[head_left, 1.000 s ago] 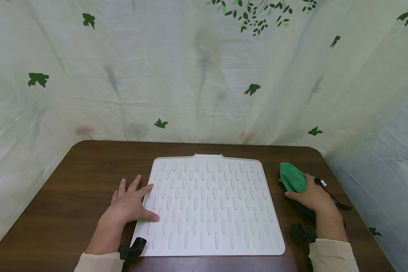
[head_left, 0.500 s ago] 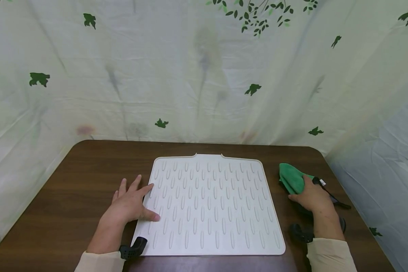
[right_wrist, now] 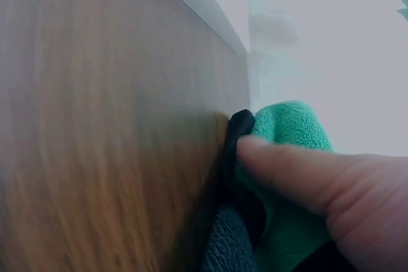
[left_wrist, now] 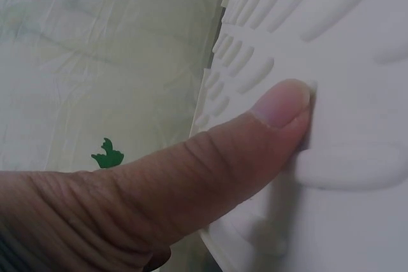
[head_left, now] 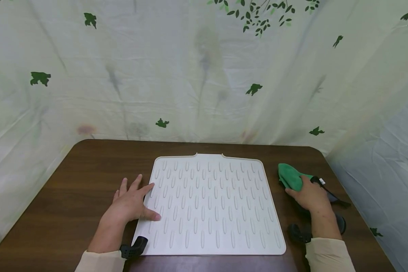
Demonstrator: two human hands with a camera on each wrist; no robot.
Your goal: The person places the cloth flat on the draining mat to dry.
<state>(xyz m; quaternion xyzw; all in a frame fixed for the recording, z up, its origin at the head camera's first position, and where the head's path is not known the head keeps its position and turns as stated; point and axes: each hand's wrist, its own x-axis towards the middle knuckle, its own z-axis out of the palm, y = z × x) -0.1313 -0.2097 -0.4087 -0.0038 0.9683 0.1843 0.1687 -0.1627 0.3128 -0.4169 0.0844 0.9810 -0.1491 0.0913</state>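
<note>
A white board (head_left: 209,206) with rows of raised oval ridges lies on the table, its notched side away from me. My left hand (head_left: 128,204) rests at its left edge with fingers spread; thumb and index finger touch the board. In the left wrist view the thumb (left_wrist: 242,135) lies straight across its ridged face. To the right of the board, my right hand (head_left: 312,195) grips a folded green cloth (head_left: 288,176) with black trim and a dark grey side. The right wrist view has the thumb (right_wrist: 287,167) over the cloth; the other fingers are hidden.
The dark brown wooden table (head_left: 98,170) has rounded far corners. A pale curtain with leaf prints (head_left: 190,75) hangs behind it and along its sides. A dark strap end (head_left: 341,204) sticks out right of the cloth.
My right hand has shifted slightly left and toward me, and the green cloth has moved a little left with it. The left hand and the board stay in place.
</note>
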